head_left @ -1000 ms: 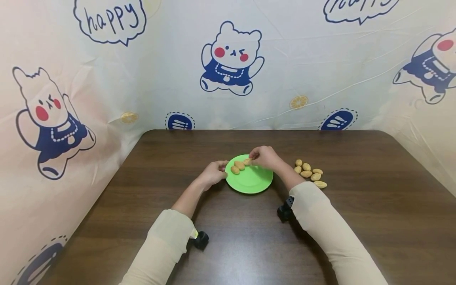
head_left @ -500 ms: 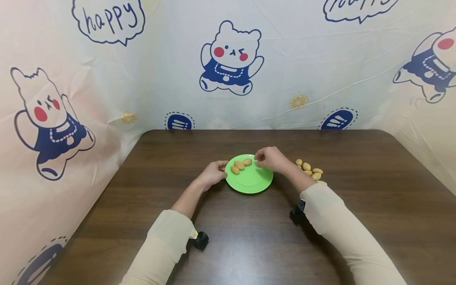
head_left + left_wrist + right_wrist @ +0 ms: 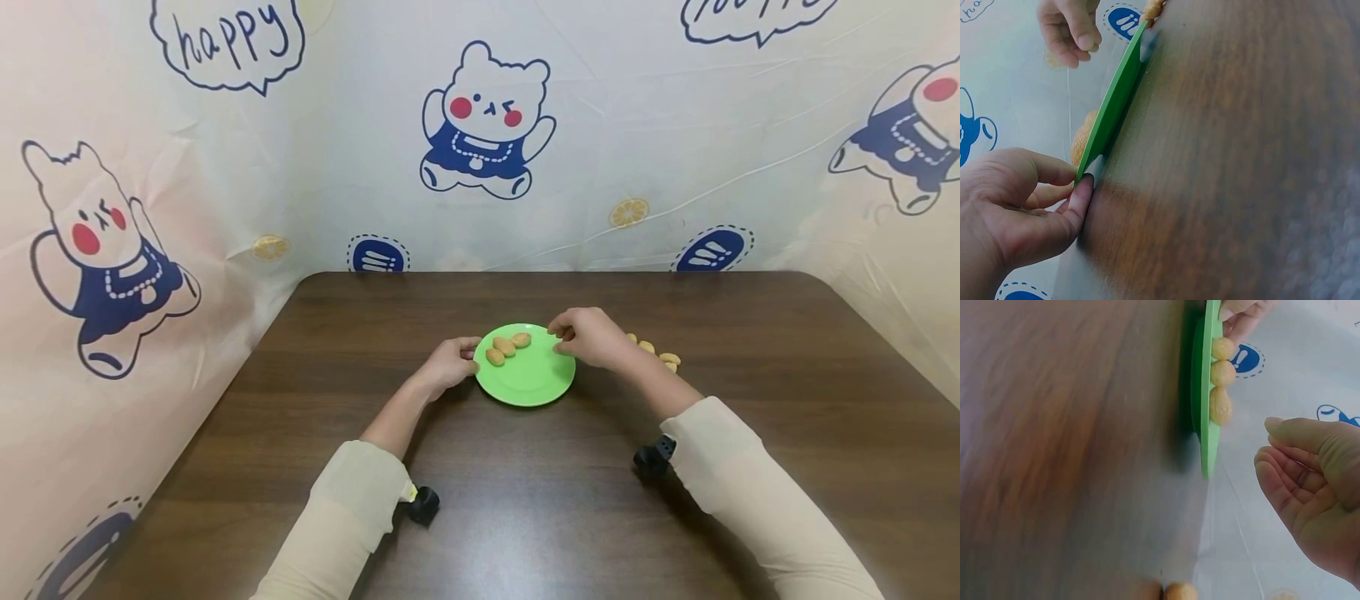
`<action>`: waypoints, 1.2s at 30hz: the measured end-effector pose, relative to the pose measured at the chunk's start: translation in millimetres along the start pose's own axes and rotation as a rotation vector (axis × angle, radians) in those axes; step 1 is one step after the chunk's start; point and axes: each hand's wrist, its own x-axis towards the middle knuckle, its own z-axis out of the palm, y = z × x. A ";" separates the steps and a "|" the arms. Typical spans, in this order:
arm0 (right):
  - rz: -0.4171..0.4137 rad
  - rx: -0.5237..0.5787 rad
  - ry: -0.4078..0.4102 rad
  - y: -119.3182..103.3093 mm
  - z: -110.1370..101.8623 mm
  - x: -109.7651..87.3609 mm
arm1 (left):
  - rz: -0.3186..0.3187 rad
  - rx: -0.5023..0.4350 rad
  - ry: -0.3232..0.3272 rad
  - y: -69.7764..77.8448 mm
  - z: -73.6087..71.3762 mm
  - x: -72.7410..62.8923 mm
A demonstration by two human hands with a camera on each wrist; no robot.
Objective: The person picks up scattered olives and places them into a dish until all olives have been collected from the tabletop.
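Brown desk (image 3: 525, 483), cartoon backdrop (image 3: 337, 158). Left hand (image 3: 447, 367) pinches left rim of green plate (image 3: 525, 388), three nuts (image 3: 505, 347) on it. Right hand (image 3: 591, 336), fingers parted, holding nothing, above right rim; loose nuts (image 3: 670, 358) lie to its right, nearer this hand, partly behind forearm (image 3: 660, 385).

Your work area is enclosed by a pale printed sheet (image 3: 360, 150), which spans the far side and both flanks. You will see creases in it, with pinkish tones at left and cream at right. Identify its prints: cartoon animals (image 3: 477, 154) in blue, speech bubbles (image 3: 232, 42), orange slices (image 3: 629, 213) and blue ovals (image 3: 712, 250). Your dark wood-grain table (image 3: 525, 475) has rounded far corners and reflects whitish light near you.
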 end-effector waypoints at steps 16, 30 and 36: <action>0.028 0.007 0.043 25.6 -22.0 -21.6 | 0.006 -0.014 -0.002 -2.1 0.2 1.0; 0.094 -0.028 0.068 52.8 -33.9 -36.2 | -0.004 -0.015 0.001 -1.0 -0.1 0.0; 0.152 -0.011 0.060 62.5 -39.4 -45.0 | 0.001 -0.012 -0.004 0.1 -0.6 -1.5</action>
